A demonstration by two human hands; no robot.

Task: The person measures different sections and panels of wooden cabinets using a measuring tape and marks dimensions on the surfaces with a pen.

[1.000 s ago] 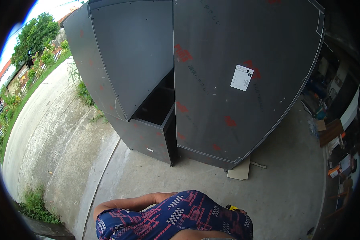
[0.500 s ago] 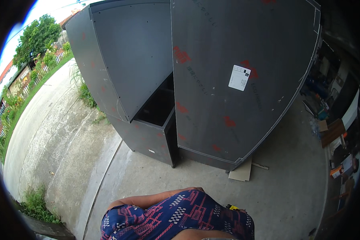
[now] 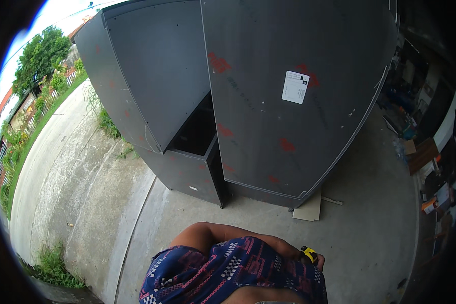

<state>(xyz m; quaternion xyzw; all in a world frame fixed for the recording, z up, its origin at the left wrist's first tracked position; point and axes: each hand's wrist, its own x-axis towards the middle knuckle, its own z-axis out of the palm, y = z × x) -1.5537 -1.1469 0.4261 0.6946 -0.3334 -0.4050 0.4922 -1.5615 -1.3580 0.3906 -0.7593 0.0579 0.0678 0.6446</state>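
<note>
A yellow and black tape measure [image 3: 308, 253] sits at the right side of my body, close against the patterned blue shirt. My right hand [image 3: 320, 261] is closed around it, only a few fingers showing past its edge. Across my front runs my left arm, and my left hand [image 3: 292, 251] is right beside the tape measure, its fingers hidden. Before me stands a large dark grey cabinet panel [image 3: 258, 121] with red printed marks and a white label [image 3: 295, 87]. To its left is an open dark grey cabinet [image 3: 157, 76] with a box-like lower compartment [image 3: 195, 133].
A flat beige board [image 3: 309, 207] lies on the concrete floor [image 3: 359, 243] under the panel's lower right corner, beside a thin strip [image 3: 333, 201]. Assorted items and a brown board [image 3: 423, 156] line the right side. Grass [image 3: 55, 266] grows at the left edge.
My left arm has swung right across my body, bringing the hand up to the tape measure. The tape measure shows more fully, and the view has shifted slightly.
</note>
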